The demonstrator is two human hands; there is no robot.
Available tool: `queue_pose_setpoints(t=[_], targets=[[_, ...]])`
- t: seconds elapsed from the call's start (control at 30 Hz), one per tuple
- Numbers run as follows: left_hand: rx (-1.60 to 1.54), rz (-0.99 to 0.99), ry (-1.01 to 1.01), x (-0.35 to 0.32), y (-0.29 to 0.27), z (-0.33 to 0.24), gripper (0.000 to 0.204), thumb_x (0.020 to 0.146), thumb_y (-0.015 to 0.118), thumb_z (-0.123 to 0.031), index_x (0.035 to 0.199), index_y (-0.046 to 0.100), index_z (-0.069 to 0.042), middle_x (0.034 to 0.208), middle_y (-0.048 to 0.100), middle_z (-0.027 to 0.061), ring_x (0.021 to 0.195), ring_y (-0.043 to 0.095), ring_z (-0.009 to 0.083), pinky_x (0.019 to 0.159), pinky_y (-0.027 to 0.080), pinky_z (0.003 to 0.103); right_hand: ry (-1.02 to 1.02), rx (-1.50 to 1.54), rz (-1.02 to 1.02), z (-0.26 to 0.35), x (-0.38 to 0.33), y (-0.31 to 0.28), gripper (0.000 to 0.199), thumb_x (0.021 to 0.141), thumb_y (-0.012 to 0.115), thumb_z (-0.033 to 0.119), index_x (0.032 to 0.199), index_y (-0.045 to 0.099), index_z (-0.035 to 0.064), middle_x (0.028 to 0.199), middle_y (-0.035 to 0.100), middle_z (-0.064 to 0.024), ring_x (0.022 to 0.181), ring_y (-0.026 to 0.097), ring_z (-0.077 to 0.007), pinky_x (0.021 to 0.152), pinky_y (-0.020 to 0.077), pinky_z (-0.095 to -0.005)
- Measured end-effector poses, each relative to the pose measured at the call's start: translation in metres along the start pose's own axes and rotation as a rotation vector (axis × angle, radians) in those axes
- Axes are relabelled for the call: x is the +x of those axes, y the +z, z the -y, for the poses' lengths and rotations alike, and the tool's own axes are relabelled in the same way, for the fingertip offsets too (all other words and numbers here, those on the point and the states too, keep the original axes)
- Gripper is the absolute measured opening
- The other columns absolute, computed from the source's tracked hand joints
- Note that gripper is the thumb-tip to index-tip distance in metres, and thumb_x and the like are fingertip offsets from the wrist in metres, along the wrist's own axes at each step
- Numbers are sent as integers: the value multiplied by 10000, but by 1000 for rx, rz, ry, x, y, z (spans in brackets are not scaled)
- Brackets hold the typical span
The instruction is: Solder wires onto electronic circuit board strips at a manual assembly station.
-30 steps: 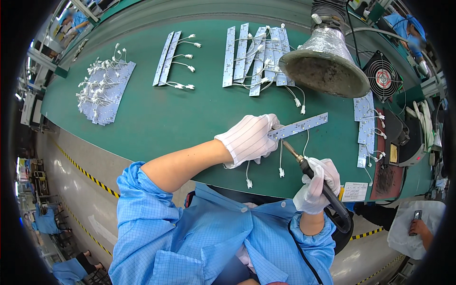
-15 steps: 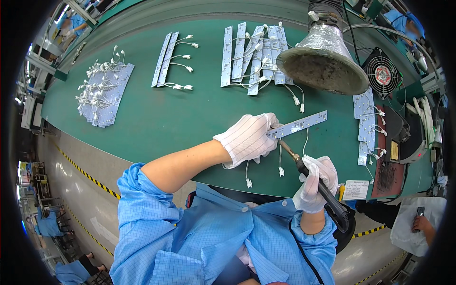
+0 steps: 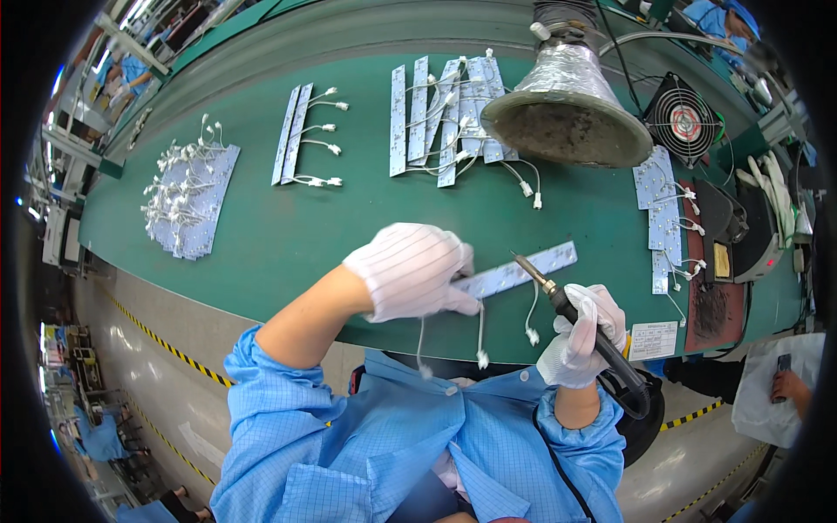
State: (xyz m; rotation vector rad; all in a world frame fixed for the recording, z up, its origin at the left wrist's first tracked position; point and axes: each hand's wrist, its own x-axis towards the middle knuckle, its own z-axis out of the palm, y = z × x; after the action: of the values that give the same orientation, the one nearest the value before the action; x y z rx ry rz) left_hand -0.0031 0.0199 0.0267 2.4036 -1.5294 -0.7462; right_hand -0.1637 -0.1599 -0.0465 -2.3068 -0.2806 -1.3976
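Note:
My left hand (image 3: pixel 410 268), in a striped white glove, is closed on the left end of a narrow LED strip board (image 3: pixel 551 259). White wires with small plugs hang from the board's near side, and its gripped end is hidden under the fingers. My right hand (image 3: pixel 577 344), also in a white glove, holds a soldering iron (image 3: pixel 558 298) by its dark handle. The iron crosses over the board, its tip pointing up and left just past the far edge. Whether the iron touches the board, I cannot tell.
Wired strips lie in a fanned pile (image 3: pixel 196 209) at left, a pair (image 3: pixel 290 135), a group (image 3: pixel 398 122) at the back and a stack (image 3: pixel 663 227) at right. A fume hood (image 3: pixel 567 131) overhangs the bench. Farther right are a fan (image 3: pixel 684 122) and an iron stand (image 3: pixel 728 218).
My left hand has shifted left with the strip board. The iron's tip, formerly at the board by my left fingers, now sits farther along it. The whole view has shifted slightly.

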Motion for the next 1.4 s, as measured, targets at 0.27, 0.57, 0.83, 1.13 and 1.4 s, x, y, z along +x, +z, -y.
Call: queue_pose_setpoints(t=[0.27,0.57,0.83,1.13,1.4], targets=[[153,-172,-85,15,30,-32,548,746,703,-437,1086,610,-17,806,631,168,768,640,313,664,519,401,379,236,-5,8,-12,-6,221,809,510,-99,1022,531,-42,979,561,-151,784,590,-237,661,526,-316],[-571,-150,-138,20,31,-10,431,811,642,-271,1086,550,48,840,646,212,770,632,335,711,486,386,255,138,-5,4,-13,-8,172,884,536,-6,1043,480,-40,944,539,-145,771,592,-240,655,536,-322],[-546,-336,-31,22,44,-7,324,771,640,-201,977,583,43,689,589,191,655,589,359,616,471,403,-73,-49,25,1,1,-6,171,903,497,12,1064,446,-12,936,553,-159,662,552,-208,513,456,-306],[-503,-324,-39,21,41,-9,292,770,634,-185,954,588,36,678,600,200,652,600,377,604,474,423,-39,51,14,2,1,-2,172,888,427,-24,1045,474,30,917,548,-170,632,525,-218,503,415,-315],[-537,-310,-71,21,40,-10,283,772,627,-185,942,588,37,666,602,191,625,598,367,588,478,413,36,129,88,0,-1,-7,210,890,475,-27,1090,441,26,953,536,-170,642,532,-216,495,416,-302]])
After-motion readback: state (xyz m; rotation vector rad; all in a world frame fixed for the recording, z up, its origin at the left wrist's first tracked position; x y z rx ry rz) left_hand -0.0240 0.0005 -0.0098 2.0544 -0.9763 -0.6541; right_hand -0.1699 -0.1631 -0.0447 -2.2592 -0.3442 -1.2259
